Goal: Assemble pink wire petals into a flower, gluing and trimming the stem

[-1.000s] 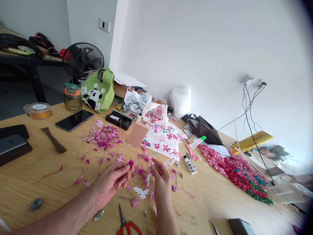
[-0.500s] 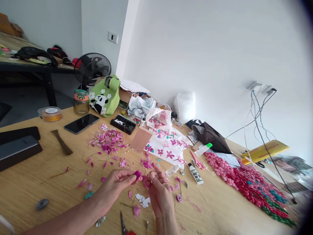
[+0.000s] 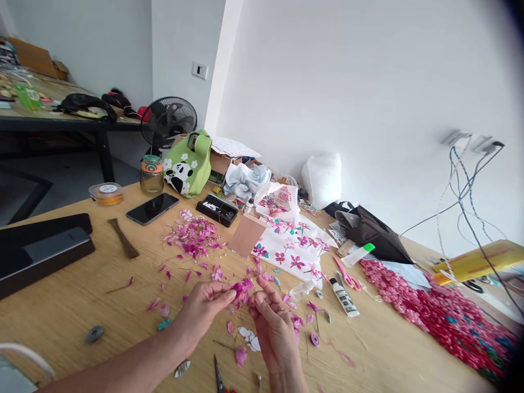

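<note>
Thumb and fingertips of my left hand [image 3: 208, 305] pinch a magenta fabric-like flower piece [image 3: 244, 289], its petals spreading towards the right. Close beside it, my right hand [image 3: 273, 322] has its thumb pressed to the index finger, with other fingers partly raised. Whatever sits in that pinch is too small to make out. Below the hands lie white petals [image 3: 249, 338], a pink petal piece [image 3: 241, 356] on a thin stem, and scissors [image 3: 219, 374] partly cut off by the frame. A heap of pink petals [image 3: 196, 234] lies beyond my left hand.
Right of my hands are a glue tube [image 3: 344, 297], a purple spool [image 3: 314, 339] and pink scissors [image 3: 347, 274]. A white sheet with flowers [image 3: 292, 256] lies behind them. Further off stand a jar [image 3: 151, 177], a phone [image 3: 153, 208] and a green panda bag [image 3: 190, 169].
The view has turned a little left, so everything sits further right. In my left fingers, the magenta piece now shows more spread petals. My right hand stays pinched close by.
</note>
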### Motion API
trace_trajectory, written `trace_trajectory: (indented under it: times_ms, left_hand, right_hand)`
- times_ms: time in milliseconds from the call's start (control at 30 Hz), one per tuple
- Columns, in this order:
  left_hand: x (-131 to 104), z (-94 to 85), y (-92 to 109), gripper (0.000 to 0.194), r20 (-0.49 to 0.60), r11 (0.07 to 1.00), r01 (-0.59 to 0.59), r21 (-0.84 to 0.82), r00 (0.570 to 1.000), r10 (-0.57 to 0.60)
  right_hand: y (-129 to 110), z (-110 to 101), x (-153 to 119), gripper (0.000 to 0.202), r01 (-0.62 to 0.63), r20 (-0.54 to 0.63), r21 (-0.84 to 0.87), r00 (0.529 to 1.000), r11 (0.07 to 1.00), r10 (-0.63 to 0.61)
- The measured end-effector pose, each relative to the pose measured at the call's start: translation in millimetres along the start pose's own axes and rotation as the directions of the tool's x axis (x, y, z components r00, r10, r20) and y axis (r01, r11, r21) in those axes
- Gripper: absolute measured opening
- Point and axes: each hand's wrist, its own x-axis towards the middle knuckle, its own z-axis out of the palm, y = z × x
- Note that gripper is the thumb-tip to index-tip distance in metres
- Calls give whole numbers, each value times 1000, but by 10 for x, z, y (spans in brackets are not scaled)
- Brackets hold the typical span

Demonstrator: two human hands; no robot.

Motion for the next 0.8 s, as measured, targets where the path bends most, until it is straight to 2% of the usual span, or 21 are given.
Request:
trace_trajectory:
  times_ms: [267,400,467,533,600,667,733,800]
  left_hand:
    - [22,-25,-17,19,-62,999,19,-38,998,-22]
    - [12,-55,-27,19,-57,997,27,-65,998,-31]
    - [18,-71,-35,20,-65,996,43,-75,997,-48]
    - [39,-84,-45,23,-95,989,88,-116,991,-99]
    - [64,-89,-54,24,-94,980,113,-162,987,-130]
    - [84,-90,-62,24,-101,974,113,-195,986,-135]
    - [95,-90,-70,24,-127,973,105,-205,983,-133]
    - [98,-89,-82,23,-143,976,101,-190,981,-130]
  right_hand:
    - [1,-14,33,35,98,-26,-43,995,994,-99]
    - [75,57,-13,29,206,-68,-251,971,946,-229]
    - [123,132,-68,23,290,-35,-454,939,842,-342]
    - [154,221,-124,19,361,45,-657,895,662,-443]
    - [137,292,-167,22,421,168,-769,859,481,-483]
    - [45,306,-192,25,470,283,-812,836,346,-470]
    - [-129,232,-199,22,466,335,-847,842,257,-424]
    - [-355,76,-202,13,367,284,-907,896,207,-342]
